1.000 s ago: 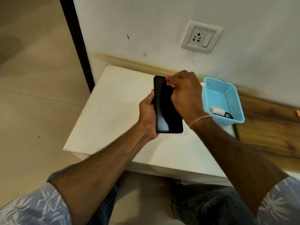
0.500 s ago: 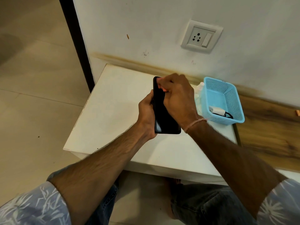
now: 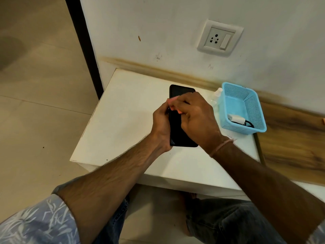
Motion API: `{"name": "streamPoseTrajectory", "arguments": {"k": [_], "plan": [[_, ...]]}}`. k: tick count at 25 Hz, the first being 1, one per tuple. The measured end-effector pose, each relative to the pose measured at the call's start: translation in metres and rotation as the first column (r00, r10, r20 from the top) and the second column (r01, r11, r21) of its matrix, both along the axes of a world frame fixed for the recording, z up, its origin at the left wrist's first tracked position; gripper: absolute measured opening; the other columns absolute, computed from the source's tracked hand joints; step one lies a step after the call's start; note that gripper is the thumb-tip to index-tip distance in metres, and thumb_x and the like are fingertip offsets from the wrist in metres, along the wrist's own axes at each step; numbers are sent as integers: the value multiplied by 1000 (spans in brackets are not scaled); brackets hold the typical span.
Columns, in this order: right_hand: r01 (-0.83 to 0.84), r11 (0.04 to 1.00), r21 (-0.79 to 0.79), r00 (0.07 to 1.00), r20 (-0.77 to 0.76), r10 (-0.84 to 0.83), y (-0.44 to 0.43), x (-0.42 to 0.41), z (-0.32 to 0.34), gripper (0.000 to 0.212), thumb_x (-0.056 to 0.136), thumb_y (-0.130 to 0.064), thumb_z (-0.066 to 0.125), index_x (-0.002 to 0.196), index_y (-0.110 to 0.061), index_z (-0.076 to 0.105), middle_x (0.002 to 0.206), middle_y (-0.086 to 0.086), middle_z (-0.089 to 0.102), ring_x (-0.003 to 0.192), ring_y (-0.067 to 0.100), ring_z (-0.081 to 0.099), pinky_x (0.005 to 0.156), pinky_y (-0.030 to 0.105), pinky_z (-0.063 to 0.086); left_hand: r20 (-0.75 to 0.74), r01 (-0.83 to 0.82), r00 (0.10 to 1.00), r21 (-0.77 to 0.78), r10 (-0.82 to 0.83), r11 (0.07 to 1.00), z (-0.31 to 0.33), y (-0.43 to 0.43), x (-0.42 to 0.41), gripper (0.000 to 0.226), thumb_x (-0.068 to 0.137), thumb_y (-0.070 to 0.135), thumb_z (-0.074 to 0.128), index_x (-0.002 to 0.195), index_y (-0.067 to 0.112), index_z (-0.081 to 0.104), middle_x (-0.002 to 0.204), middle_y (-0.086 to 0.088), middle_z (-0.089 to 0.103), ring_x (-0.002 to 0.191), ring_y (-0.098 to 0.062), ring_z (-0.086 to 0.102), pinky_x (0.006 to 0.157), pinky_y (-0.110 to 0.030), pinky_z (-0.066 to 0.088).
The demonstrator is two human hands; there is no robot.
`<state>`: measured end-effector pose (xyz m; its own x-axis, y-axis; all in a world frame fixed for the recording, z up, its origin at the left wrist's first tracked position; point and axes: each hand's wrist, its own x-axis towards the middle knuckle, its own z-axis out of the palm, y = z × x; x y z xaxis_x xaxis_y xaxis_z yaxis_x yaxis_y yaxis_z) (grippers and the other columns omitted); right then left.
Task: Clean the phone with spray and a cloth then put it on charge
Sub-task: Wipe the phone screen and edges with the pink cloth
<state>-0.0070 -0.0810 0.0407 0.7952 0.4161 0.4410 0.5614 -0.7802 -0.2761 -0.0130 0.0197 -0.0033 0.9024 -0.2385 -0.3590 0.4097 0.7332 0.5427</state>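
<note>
Under R hand [image 3: 195, 118] w/ cloth [image 3: 173, 101]: phone [image 3: 181, 90]

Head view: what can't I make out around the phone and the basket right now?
All head view.
- Phone screen middle: covered by the right hand; the left hand grips its edge.
- What the right fingers press there: only a pink sliver shows, cloth unconfirmed.
- Clear bottle: mostly behind the blue basket, nozzle unreadable.
- Charger cable: its end hidden by the basket wall.

A low white bench [image 3: 123, 120] stands against a stained white wall [image 3: 158, 23]. A light-blue perforated plastic basket [image 3: 253, 104] sits on its far right corner. Beige floor tiles [image 3: 35, 111] spread left; a wood-grain panel [image 3: 290, 138] lies right.
</note>
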Motion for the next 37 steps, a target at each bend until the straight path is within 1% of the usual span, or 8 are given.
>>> {"name": "streamPoseTrajectory", "arguments": {"k": [5, 10, 14, 19, 23, 29, 33, 37], "plan": [[263, 965, -6, 963, -50, -263, -10, 35, 20, 27, 89, -3, 54, 106, -9, 73, 104, 6, 67, 100, 27, 55, 82, 29, 43, 5, 35, 999, 5, -35, 999, 2, -8, 0, 54, 99, 49, 41, 86, 15, 81, 86, -14, 75, 73, -30, 72, 69, -41, 61], [-75, 996, -55, 997, 16, 76, -6, -7, 7, 32, 85, -6, 45, 98, -9, 74, 94, 4, 68, 87, 24, 57, 72, 30, 48, 4, -1, 1000, 23, 1, 1000, -3, 3, 3, 49, 99, 44, 44, 76, 16, 77, 80, -7, 73, 74, -24, 72, 66, -30, 58], [252, 968, 17, 967, -51, -250, -8, 22, 16, 24, 86, -2, 56, 100, -8, 74, 101, 8, 68, 97, 30, 57, 76, 22, 35, 9, 10, 1000, 7, -10, 1000, 0, -4, 2, 53, 99, 47, 42, 81, 16, 81, 80, -9, 76, 69, -23, 74, 59, -30, 59], [-120, 981, -152, 992, 7, 122, -6, -23, -2, 20, 86, -2, 60, 101, -5, 72, 94, 9, 67, 86, 26, 58, 70, 28, 48, -18, 7, 1000, 30, -7, 1000, -8, 6, 2, 52, 98, 49, 40, 90, 16, 78, 85, -7, 73, 77, -24, 72, 67, -31, 59], [170, 986, 7, 985, -29, -169, -14, 13, 16, 26, 88, -3, 50, 98, -5, 73, 97, 10, 69, 93, 31, 58, 77, 35, 48, -4, 12, 1000, 50, -12, 999, -1, 1, 4, 50, 97, 49, 44, 88, 16, 79, 85, -9, 75, 72, -24, 73, 62, -30, 60], [-195, 971, -142, 979, 30, 201, -16, -18, 8, 27, 89, -9, 48, 99, -2, 73, 93, 11, 69, 84, 28, 60, 72, 34, 52, 9, 44, 999, 39, -45, 998, -2, 8, 3, 50, 97, 51, 41, 88, 14, 72, 82, -7, 67, 72, -23, 69, 67, -31, 56], [131, 991, 17, 991, -28, -130, -11, 10, 14, 25, 83, 6, 53, 95, -2, 73, 97, 11, 70, 92, 31, 58, 77, 43, 50, 7, 21, 1000, 58, -22, 998, 0, 3, 3, 48, 97, 50, 43, 94, 16, 77, 89, -9, 74, 75, -25, 73, 65, -31, 60], [-193, 971, -140, 981, 3, 196, -7, -31, -4, 18, 82, -1, 61, 96, -2, 72, 91, 11, 67, 82, 27, 59, 68, 35, 53, -32, 42, 999, 42, -41, 998, -4, 7, 0, 50, 97, 53, 39, 103, 11, 67, 96, -11, 60, 87, -27, 62, 71, -33, 51]]}}
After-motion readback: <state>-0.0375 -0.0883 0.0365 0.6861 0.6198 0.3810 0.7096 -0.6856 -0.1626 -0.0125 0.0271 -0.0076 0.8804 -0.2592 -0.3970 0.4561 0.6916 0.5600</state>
